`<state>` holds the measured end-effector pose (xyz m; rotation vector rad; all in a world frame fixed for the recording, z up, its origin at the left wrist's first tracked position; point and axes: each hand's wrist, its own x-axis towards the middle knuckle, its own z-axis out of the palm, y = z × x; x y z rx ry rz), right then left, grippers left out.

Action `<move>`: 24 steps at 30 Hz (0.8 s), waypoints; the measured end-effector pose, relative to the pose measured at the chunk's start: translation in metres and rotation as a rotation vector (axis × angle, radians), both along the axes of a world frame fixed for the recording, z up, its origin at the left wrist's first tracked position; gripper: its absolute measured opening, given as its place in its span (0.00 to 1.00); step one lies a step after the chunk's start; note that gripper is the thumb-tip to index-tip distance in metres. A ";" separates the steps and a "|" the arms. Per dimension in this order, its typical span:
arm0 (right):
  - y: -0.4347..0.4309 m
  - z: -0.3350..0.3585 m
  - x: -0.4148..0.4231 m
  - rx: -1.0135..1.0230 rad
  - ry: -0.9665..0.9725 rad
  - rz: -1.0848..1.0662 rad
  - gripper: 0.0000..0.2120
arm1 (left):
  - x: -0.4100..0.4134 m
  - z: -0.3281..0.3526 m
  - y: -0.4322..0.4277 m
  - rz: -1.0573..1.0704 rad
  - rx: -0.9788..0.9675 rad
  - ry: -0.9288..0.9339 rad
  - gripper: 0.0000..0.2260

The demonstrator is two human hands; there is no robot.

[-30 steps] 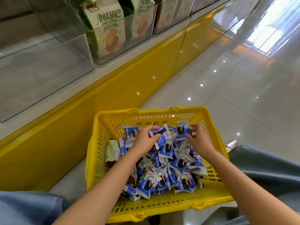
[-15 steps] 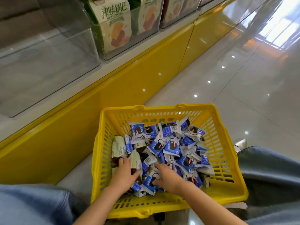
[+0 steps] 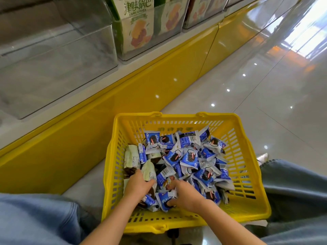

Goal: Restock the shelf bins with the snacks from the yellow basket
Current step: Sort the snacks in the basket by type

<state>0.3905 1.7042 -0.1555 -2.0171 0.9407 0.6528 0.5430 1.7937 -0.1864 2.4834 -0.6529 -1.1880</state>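
Left hand: the left hand [image 3: 138,187] is in the near-left part of the yellow basket [image 3: 177,115], with fingers and thumb curled about the near end of a pale green packet [image 3: 148,171].
Right hand: the right hand [image 3: 185,193] is just beside it, toward the basket's middle, fingers bent. It pinches a blue packet [image 3: 163,199] at the near edge of the heap.
Pale green packet: its long axis runs from the basket's near wall toward its far wall, with the far end leaning a little right.
Second pale packet [image 3: 131,158]: lies against the basket's left wall, long axis likewise near to far.
Heap of blue packets [image 3: 191,160]: fills the basket's middle and right. The packets point every way and overlap, some face up and some showing a barcode.
Knees: a jeans-clad knee [image 3: 35,218] is at the basket's left and another at its right.
Floor [image 3: 265,103]: glossy tile, under and beyond the basket.
Clear bin [image 3: 53,68]: on the shelf above and left of the basket.
Green carton [image 3: 136,23]: upright in the next bin, beyond the basket's far-left corner.
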 end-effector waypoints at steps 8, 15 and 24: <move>-0.075 0.048 -0.010 -0.233 -0.378 -0.612 0.20 | 0.012 0.019 0.011 0.059 -0.258 -0.041 0.24; -0.089 0.046 -0.021 -0.617 -0.002 -0.357 0.22 | 0.025 0.061 0.007 0.181 -0.546 -0.083 0.20; -0.008 0.067 0.041 0.243 -0.541 -0.464 0.34 | 0.035 0.093 0.009 0.284 -0.669 0.306 0.07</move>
